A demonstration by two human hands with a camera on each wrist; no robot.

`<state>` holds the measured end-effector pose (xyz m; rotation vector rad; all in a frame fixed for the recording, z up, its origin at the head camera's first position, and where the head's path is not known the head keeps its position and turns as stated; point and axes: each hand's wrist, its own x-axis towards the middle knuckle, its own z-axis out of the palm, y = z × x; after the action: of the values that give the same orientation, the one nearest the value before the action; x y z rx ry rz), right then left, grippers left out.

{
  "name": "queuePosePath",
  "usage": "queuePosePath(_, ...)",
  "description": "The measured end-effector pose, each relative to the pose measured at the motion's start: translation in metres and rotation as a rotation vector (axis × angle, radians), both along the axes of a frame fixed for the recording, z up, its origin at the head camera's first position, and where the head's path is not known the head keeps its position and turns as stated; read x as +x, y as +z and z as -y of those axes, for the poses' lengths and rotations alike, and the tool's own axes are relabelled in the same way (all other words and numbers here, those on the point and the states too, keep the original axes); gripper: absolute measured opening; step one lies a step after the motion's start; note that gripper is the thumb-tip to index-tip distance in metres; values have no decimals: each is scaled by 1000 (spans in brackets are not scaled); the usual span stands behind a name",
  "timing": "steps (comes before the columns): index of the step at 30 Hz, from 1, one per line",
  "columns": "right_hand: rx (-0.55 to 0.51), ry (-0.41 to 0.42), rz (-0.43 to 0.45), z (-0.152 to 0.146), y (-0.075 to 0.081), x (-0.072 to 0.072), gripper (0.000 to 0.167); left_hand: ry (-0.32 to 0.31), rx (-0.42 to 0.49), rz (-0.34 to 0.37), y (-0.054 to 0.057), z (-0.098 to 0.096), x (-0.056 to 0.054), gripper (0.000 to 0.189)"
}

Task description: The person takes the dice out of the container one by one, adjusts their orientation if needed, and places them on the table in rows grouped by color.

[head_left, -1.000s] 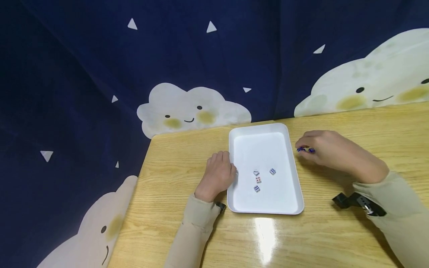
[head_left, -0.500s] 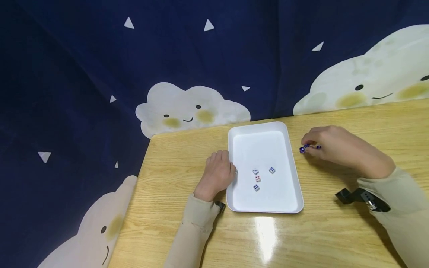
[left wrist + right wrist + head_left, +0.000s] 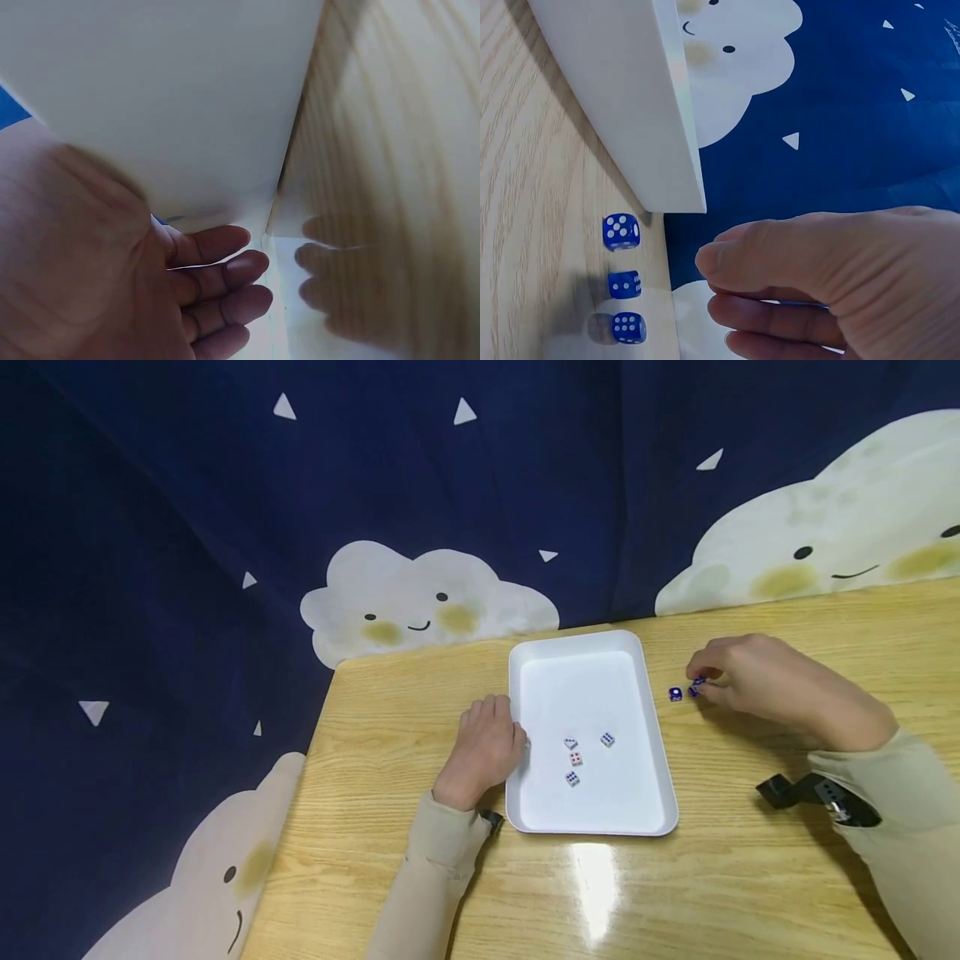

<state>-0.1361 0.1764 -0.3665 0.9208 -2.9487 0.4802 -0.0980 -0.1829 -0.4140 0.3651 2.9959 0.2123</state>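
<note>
My left hand (image 3: 486, 743) grips the left rim of a white tray (image 3: 536, 820), thumb over the edge. In the left wrist view its fingers (image 3: 232, 304) lie curled by the tray's outer wall. Several small white dice (image 3: 573, 779) lie in the tray, one with red dots (image 3: 576, 759). Right of the tray, my right hand (image 3: 765, 681) hovers at three blue dice (image 3: 624, 284) with white dots. The right wrist view shows them in a row on the table, apart from my loosely bent fingers (image 3: 754, 255). One blue die (image 3: 675, 693) sits nearest the tray.
A light wooden table (image 3: 375, 860) carries everything. Its far edge meets a dark blue curtain (image 3: 480, 485) printed with clouds and white triangles. A black strap (image 3: 832, 797) crosses my right sleeve.
My right hand has drawn away to the right from the tray. The blue die nearest the tray has come out from under its fingertips. My left hand keeps its hold on the tray.
</note>
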Motion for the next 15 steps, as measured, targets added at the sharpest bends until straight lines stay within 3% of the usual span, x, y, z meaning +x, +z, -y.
queuePosePath(15,32,-45,51,-12,-6,-8,19,-2,16,-20,-1,1,2,25)
